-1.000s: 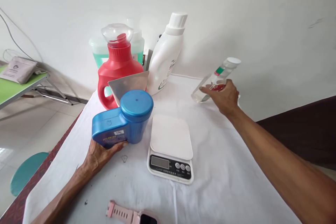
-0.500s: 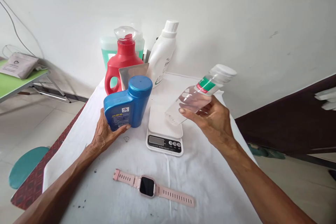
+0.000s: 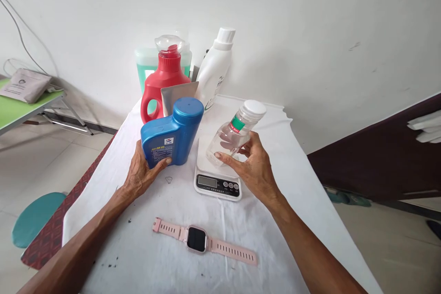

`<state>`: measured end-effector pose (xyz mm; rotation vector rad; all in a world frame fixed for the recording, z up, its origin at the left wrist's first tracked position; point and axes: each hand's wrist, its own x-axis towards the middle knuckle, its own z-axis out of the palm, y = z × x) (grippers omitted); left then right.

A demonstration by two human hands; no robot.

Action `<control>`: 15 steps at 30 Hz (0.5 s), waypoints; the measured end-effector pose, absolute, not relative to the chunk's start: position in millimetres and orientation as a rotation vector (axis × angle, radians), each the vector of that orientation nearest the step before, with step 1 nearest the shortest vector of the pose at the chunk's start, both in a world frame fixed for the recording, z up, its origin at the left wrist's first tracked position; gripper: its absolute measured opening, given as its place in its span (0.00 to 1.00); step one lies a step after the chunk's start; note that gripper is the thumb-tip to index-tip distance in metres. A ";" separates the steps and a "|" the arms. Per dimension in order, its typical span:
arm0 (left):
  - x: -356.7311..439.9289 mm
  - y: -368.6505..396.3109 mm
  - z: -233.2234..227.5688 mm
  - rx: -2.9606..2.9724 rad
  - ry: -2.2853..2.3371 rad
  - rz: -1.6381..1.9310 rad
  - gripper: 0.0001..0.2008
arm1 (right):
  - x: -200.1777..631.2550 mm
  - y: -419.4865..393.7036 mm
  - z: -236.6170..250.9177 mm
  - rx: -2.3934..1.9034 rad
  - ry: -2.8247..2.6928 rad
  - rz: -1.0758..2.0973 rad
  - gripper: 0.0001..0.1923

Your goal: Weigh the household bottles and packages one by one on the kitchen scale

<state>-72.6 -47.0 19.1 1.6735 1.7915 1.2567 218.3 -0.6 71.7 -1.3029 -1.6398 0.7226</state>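
My left hand (image 3: 143, 170) is closed around the lower left side of a blue plastic bottle (image 3: 159, 144) with a round blue cap, which stands on the cloth. In my right hand (image 3: 253, 165) is a clear plastic bottle (image 3: 225, 140) with a white cap and a green and red label. This bottle leans to the right over the white kitchen scale (image 3: 204, 165); whether its base touches the platform I cannot tell. The scale's display looks blank. Nearer to me, a pink smartwatch (image 3: 196, 240) lies flat with its strap spread out.
Behind the blue bottle stand a red jug (image 3: 164, 76), a silvery pouch (image 3: 177, 94), a white detergent bottle (image 3: 215, 71) and a green-tinted container (image 3: 140, 64). A white cloth (image 3: 275, 248) covers the table. A teal stool (image 3: 37, 218) is on the left.
My right hand has brought the clear bottle left and down over the scale, and it tilts less now. My left hand keeps its hold on the blue bottle.
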 end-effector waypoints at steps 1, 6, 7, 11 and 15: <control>-72.5 -46.9 18.9 1.661 1.799 1.250 0.36 | 221.5 -1.4 69.8 -1.268 -1.633 0.765 0.39; -71.6 -44.9 18.3 1.632 1.819 1.235 0.37 | 249.0 -6.5 37.6 -1.221 -1.246 0.875 0.30; -71.4 -44.3 18.3 1.623 1.817 1.231 0.37 | 254.8 -7.4 27.6 -1.263 -1.140 0.872 0.29; -71.1 -41.9 17.7 1.560 1.822 1.170 0.36 | 268.5 -10.2 -3.7 -1.387 -1.047 0.860 0.32; -71.9 -41.3 17.1 1.540 1.876 1.102 0.36 | 268.8 -11.0 -8.3 -1.385 -1.111 0.897 0.31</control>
